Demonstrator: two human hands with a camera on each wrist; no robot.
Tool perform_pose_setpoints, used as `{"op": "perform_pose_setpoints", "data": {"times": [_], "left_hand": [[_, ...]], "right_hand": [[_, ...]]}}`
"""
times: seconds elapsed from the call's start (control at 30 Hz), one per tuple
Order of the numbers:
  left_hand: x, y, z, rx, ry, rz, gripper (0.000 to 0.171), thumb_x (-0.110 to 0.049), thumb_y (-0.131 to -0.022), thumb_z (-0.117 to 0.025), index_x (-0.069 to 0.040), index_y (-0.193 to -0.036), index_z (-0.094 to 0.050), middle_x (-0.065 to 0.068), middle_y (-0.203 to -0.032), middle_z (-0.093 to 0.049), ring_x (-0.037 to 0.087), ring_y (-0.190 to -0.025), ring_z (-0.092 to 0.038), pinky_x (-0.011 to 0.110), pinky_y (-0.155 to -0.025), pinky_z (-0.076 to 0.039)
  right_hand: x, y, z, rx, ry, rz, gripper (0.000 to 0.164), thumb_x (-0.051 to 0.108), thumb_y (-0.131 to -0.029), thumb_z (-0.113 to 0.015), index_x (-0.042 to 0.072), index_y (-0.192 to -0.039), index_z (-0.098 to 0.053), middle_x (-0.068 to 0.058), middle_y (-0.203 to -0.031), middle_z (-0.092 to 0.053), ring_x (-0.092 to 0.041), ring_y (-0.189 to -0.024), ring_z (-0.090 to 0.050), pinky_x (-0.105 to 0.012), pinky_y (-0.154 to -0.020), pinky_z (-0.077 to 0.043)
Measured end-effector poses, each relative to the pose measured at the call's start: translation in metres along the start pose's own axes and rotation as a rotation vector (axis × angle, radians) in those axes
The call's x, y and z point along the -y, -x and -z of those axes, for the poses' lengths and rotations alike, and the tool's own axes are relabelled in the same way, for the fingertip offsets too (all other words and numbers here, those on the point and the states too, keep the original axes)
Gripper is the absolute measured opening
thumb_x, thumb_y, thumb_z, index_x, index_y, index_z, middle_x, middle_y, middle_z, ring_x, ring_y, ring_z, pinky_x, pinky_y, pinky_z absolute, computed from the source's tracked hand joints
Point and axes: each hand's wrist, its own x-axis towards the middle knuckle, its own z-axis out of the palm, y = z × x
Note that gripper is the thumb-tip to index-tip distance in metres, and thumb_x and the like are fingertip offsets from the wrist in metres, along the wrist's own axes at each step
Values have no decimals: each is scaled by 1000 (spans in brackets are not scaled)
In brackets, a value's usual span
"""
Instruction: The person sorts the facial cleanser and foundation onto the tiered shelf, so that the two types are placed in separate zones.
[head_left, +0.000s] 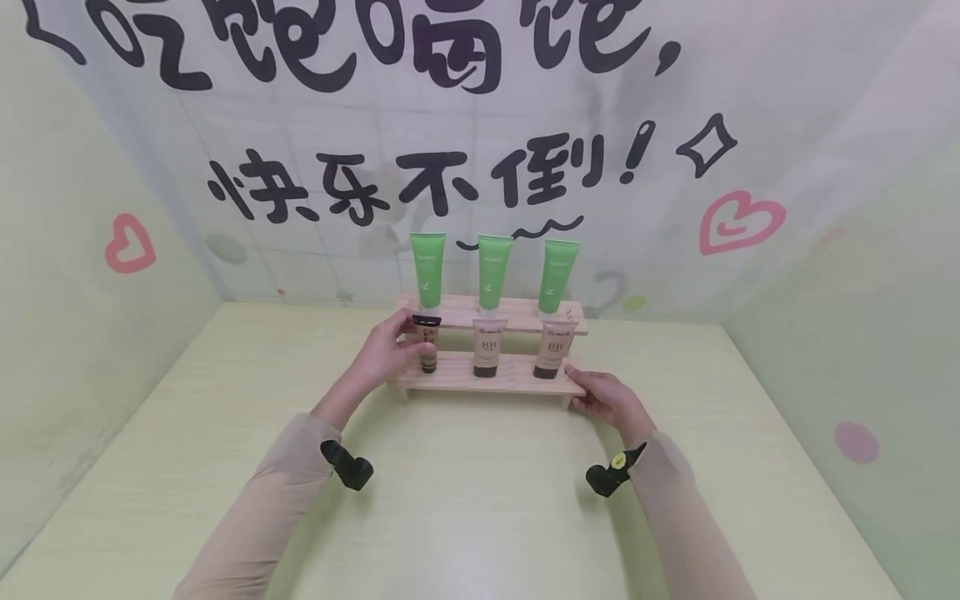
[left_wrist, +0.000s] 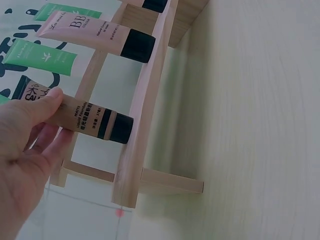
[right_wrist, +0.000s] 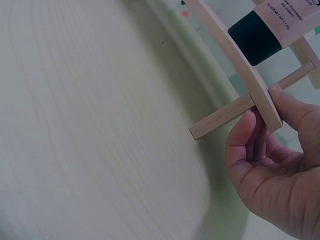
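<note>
My left hand (head_left: 390,350) pinches a beige foundation tube (left_wrist: 87,117) with a black cap, which stands cap down at the left end of the lower shelf. That shelf belongs to a two-tier wooden rack (head_left: 450,381). Between thumb and fingers, my right hand (head_left: 606,395) grips the right end of the same lower shelf (right_wrist: 265,102), close to its leg. Two pink BB cream tubes, a middle one (head_left: 487,346) and a right one (head_left: 553,348), stand on black caps along the lower tier. Behind them on the upper tier stand three green tubes (head_left: 491,271).
The rack stands on a pale wood-grain table (head_left: 465,500), near the back wall (head_left: 337,267) with large black characters and pink hearts. Side walls (head_left: 847,333) rise at both table edges. Each wrist carries a black camera on a strap (head_left: 348,467).
</note>
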Motion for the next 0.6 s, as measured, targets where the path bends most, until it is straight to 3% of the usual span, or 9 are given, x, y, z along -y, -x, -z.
{"op": "perform_pose_setpoints", "data": {"times": [0.17, 0.37, 0.47, 0.6], "left_hand": [[3, 3, -1, 20, 7, 9, 38, -19, -82, -66, -7, -114, -49, 14, -112, -58, 29, -117, -53, 39, -96, -48], [9, 3, -2, 18, 53, -21, 41, -9, -83, -64, -1, -119, -44, 19, -120, -54, 32, -116, -53, 36, -100, -45], [13, 6, 1, 3, 65, -31, 46, -8, -83, -65, 0, -122, -42, 19, -122, -53, 31, -117, -51, 36, -102, -44], [20, 9, 10, -18, 24, -26, 48, -11, -83, -65, 2, -123, -41, 20, -123, -51, 33, -118, -49, 39, -102, -43]], "right_hand": [[-1, 1, 1, -11, 1, -5, 59, 33, -94, -48, -8, -134, -33, 5, -76, -54, -2, -64, -50, -11, -57, -46], [-1, -1, -3, -76, 58, 31, 59, 38, -92, -49, -8, -129, -39, 5, -71, -53, -4, -62, -49, -14, -57, -45], [1, -1, -6, -130, 174, 68, 60, 41, -92, -49, -8, -126, -41, 4, -73, -52, -5, -63, -49, -16, -59, -45], [5, 3, -4, -207, 367, 93, 64, 45, -91, -48, -7, -128, -41, -3, -89, -57, -9, -75, -54, -21, -68, -49]]}}
